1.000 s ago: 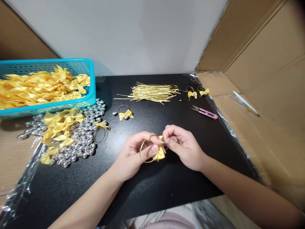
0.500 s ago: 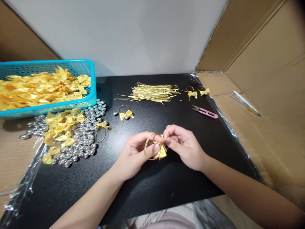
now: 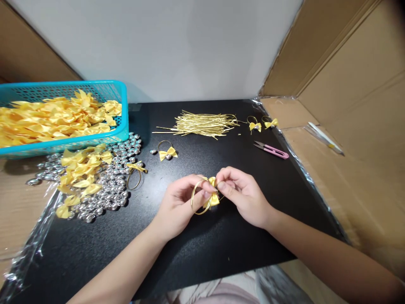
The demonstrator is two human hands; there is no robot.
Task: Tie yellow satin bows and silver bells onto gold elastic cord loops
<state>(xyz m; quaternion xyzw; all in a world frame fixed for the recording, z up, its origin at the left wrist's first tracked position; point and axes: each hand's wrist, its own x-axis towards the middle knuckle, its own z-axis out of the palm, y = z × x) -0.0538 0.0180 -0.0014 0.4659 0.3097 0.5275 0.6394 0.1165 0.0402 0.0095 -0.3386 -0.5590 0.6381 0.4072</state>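
My left hand (image 3: 180,204) is closed, thumb and forefinger pinching a gold ring (image 3: 193,198) together with a yellow ribbon bow (image 3: 215,201). The bow sits on the right side of the ring and is partly covered by my fingertips. Close beside it, my right hand (image 3: 248,197) is closed in a pinch on a thin gold tie (image 3: 221,197), of which only a short length shows. Both hands are above the front middle of the black table (image 3: 177,261).
A turquoise basket (image 3: 125,109) of yellow bows stands left, with silver bell-like beads (image 3: 110,196) and loose bows (image 3: 84,171) before it. Gold ties (image 3: 205,124) lie at the back. Bow-trimmed rings (image 3: 168,154) lie about. Pink thread snips (image 3: 272,150) and white tweezers (image 3: 324,137) are right.
The fingers of my right hand have shifted slightly at the bow, and the bow has turned a little. Both hands keep their pinch.
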